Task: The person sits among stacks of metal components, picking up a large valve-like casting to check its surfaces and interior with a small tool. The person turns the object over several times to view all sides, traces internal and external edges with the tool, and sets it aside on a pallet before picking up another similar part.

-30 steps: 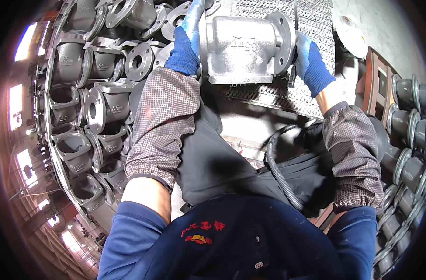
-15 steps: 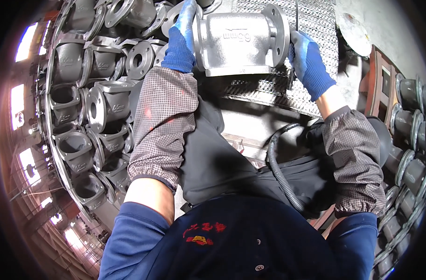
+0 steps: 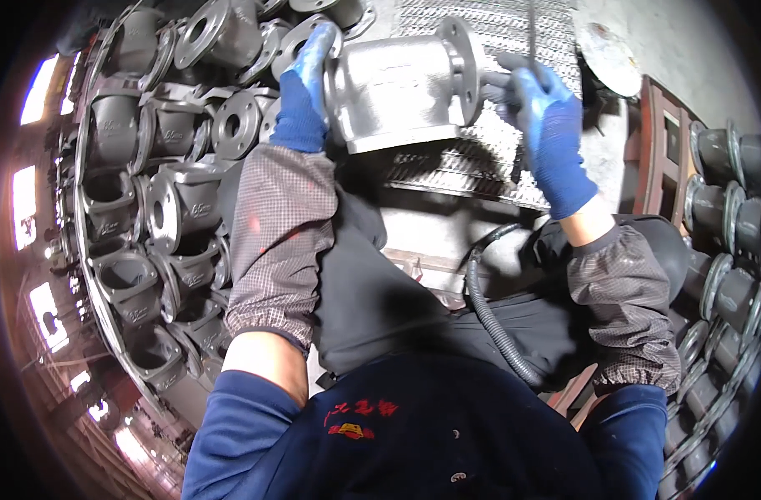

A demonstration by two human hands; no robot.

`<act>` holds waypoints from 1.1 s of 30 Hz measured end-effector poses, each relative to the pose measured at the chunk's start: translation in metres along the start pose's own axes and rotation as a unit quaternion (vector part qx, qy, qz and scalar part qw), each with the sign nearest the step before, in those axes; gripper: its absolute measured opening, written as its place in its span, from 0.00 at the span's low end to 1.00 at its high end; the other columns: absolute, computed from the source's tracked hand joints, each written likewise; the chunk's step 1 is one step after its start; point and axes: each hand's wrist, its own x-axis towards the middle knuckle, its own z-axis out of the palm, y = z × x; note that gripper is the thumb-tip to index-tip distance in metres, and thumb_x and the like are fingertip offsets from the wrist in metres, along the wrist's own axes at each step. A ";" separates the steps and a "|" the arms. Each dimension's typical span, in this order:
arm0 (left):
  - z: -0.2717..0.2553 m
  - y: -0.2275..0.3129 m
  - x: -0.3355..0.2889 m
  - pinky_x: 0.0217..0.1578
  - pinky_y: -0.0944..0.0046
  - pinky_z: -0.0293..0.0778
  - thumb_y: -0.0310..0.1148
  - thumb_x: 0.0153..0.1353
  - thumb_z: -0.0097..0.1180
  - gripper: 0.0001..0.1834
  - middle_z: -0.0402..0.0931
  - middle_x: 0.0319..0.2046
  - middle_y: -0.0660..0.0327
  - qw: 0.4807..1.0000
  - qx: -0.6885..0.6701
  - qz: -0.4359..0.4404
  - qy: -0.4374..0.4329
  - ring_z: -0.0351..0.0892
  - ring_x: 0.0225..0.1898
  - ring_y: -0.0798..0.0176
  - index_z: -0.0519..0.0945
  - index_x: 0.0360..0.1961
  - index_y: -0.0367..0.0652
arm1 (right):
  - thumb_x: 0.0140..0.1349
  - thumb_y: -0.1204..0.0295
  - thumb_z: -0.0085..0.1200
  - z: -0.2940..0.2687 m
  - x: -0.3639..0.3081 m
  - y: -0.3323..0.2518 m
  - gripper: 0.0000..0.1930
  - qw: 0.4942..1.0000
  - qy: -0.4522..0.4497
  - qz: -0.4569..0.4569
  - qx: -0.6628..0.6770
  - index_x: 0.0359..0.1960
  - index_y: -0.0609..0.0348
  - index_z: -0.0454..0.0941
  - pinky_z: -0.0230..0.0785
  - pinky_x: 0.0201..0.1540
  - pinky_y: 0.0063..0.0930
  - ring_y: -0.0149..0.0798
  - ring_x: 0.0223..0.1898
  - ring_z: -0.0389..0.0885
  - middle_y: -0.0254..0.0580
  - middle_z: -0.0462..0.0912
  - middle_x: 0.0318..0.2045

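A silvery cast-metal valve body with round end flanges and a square lower flange is held above a textured metal surface. My left hand, in a blue work glove, is closed on its left flange. To the right of the right flange is my right hand, also gloved, its dark-tipped fingers stretched apart toward the flange with a small gap. A thin dark line, a cord or rod, runs down from the top edge to this hand; whether the fingers touch it is unclear.
Rows of grey cast valve bodies stand close on my left, with more flanged castings on the right. A reddish-brown frame and a pale round disc lie beyond my right hand. A ribbed hose crosses near my legs.
My right hand has come away from the right flange, and its fingers have spread. The valve body has tilted slightly and sits a little farther left in view, still in my left hand.
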 end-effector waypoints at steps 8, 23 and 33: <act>-0.027 -0.010 0.000 0.53 0.62 0.65 0.30 0.61 0.44 0.18 0.74 0.47 0.52 0.852 0.387 0.303 -0.180 0.72 0.50 0.58 0.72 0.50 0.31 | 0.64 0.76 0.40 0.010 0.007 -0.012 0.11 0.991 -0.040 -0.076 0.099 0.45 0.66 0.71 0.68 0.29 0.15 0.23 0.26 0.71 0.36 0.75 0.30; 0.120 0.033 -0.077 0.29 0.57 0.71 0.34 0.37 0.62 0.39 0.76 0.24 0.51 0.702 0.425 0.432 -0.374 0.75 0.25 0.49 0.67 0.56 0.36 | 0.60 0.69 0.46 -0.076 -0.003 -0.041 0.11 0.989 0.080 -0.086 -0.087 0.31 0.64 0.78 0.69 0.30 0.18 0.26 0.26 0.76 0.37 0.80 0.26; 0.116 0.028 -0.104 0.51 0.63 0.65 0.27 0.47 0.57 0.24 0.78 0.38 0.53 0.785 0.279 0.278 -0.478 0.77 0.39 0.59 0.74 0.49 0.38 | 0.57 0.60 0.46 -0.092 -0.004 -0.004 0.15 0.932 0.150 -0.144 -0.296 0.25 0.60 0.77 0.68 0.32 0.43 0.55 0.28 0.76 0.57 0.77 0.24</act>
